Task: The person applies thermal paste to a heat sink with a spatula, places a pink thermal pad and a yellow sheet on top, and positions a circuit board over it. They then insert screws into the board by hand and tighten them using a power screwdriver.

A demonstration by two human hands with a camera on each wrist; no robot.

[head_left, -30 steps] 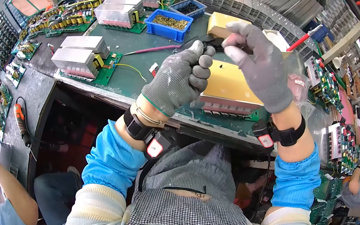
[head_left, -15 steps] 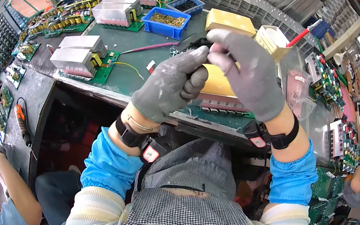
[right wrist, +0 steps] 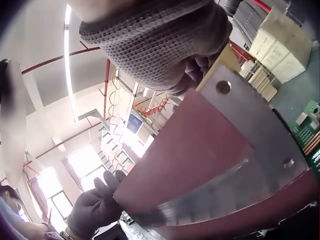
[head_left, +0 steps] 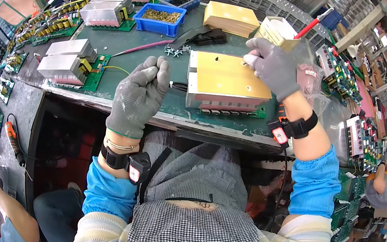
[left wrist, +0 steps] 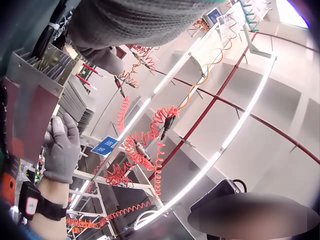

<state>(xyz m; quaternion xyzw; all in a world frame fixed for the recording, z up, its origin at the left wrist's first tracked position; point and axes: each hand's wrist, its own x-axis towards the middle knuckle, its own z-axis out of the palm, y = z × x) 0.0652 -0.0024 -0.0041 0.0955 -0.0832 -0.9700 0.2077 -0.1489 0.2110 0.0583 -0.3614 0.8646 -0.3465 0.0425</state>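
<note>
A yellow board (head_left: 229, 74) lies on top of a finned metal heat sink (head_left: 192, 79) at the middle of the bench, with a small dark piece (head_left: 217, 59) standing on it. My gloved right hand (head_left: 275, 68) is at the board's far right corner, thumb and fingertips pinching what looks like a small screw (head_left: 244, 63) close over the surface. To the left of the heat sink, my gloved left hand (head_left: 140, 91) hovers near the front edge, its fingers curled and bunched against the thumb. The inside of that palm is hidden.
Behind the board lie a pink-handled tool (head_left: 147, 45), loose silver screws (head_left: 176, 50) and a blue bin (head_left: 158, 24) of brass-coloured parts. A stack of yellow boards (head_left: 231, 18) and a cream box (head_left: 275, 31) stand farther back. Another heat-sink assembly (head_left: 66, 59) sits at left.
My hands, close together before, have parted. The left hand has moved left and down, while the right hand has lowered to the corner of the yellow board, which is now uncovered.
</note>
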